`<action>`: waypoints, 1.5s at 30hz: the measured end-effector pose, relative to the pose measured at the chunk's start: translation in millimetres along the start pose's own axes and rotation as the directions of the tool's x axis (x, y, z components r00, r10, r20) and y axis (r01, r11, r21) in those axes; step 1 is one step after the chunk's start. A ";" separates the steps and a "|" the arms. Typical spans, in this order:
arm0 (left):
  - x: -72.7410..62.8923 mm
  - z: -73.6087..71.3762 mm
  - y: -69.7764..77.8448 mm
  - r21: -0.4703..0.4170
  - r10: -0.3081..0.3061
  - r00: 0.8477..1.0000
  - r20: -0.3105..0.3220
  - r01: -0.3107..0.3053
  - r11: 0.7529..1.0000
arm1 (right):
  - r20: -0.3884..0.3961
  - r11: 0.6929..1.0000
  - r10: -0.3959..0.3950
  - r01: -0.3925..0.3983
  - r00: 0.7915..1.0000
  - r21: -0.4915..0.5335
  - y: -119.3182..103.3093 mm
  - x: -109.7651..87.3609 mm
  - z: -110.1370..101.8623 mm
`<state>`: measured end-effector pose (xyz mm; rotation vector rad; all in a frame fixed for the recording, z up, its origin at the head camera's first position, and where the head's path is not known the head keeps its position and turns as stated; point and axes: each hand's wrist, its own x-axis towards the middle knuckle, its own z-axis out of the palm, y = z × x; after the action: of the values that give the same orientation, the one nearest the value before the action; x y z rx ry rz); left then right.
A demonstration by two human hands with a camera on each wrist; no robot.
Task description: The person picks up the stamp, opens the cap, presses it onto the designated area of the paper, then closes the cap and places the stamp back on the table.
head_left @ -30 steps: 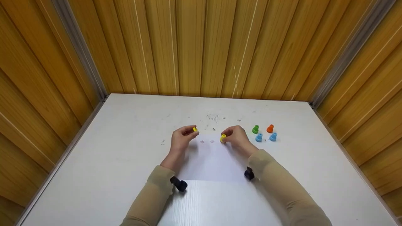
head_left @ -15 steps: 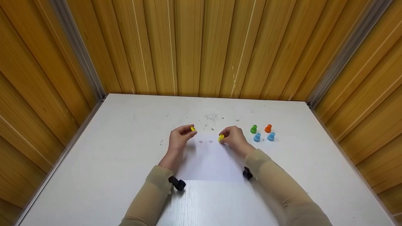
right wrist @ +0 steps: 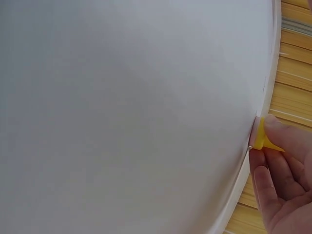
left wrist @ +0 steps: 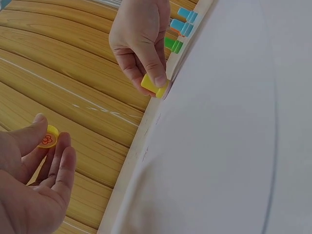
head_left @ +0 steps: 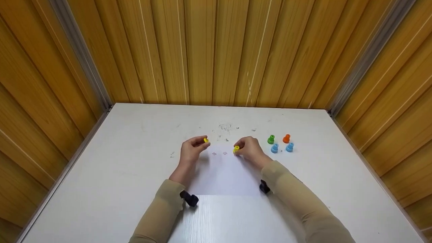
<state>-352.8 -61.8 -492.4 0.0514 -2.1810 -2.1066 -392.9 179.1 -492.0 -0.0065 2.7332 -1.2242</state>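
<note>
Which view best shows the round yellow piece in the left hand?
Left wrist: the round yellow piece faces that camera, its red flower visible. Head shows it tiny, no flower discernible; right wrist doesn't show it.

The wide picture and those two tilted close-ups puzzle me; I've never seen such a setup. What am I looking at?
No machine is doing the work here: these are a person's bare hands. The wide picture comes from a camera worn on the head; each close-up comes from a camera on one wrist, hence the odd tilt. The black gadgets at the cuffs are probably those cameras.

On the white table lies a sheet of paper with two faint marks. To the right stand a green stamp, an orange stamp and two blue stamps.

The left hand pinches a round yellow piece showing a red flower. The right hand holds a yellow stamp, base toward the paper.
</note>
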 end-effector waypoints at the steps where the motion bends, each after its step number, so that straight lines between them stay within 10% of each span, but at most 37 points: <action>1: -0.1 -0.1 -0.4 -0.003 0.001 1.000 -0.001 -0.001 1.000 | 0.000 1.000 -0.002 0.002 1.000 -0.001 0.4 0.1 0.4; 11: -0.5 0.0 1.4 -0.044 -0.032 0.999 0.023 0.033 0.998 | -0.015 0.999 -0.053 0.053 0.998 -0.009 -0.6 -1.1 -3.1; 16: -1.9 -0.5 4.3 -0.020 -0.023 0.999 0.038 0.023 1.000 | -0.149 0.976 -0.118 0.142 0.982 0.167 -16.8 -12.6 -24.6; 21: -2.8 2.7 9.3 0.005 0.019 0.997 0.073 -0.019 1.000 | -0.229 0.872 -0.082 0.181 0.970 0.455 -24.4 -31.5 -37.8; 27: -8.0 10.9 9.4 -0.026 0.022 0.990 0.138 -0.019 0.999 | -0.119 0.671 0.010 0.082 0.993 0.737 -18.8 -44.5 -14.4; 30: -11.8 15.4 8.3 0.000 0.040 0.981 0.190 -0.041 0.999 | -0.078 0.620 0.020 0.049 0.997 0.783 -18.4 -48.8 0.0; 45: -19.9 25.1 6.1 0.045 0.101 0.960 0.261 -0.117 0.992 | -0.060 0.585 -0.006 0.052 0.998 0.810 -19.3 -56.6 23.7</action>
<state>-335.2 -34.6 -488.2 -0.3512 -2.3261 -2.0881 -334.8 152.2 -485.7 0.0833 1.9226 -2.3906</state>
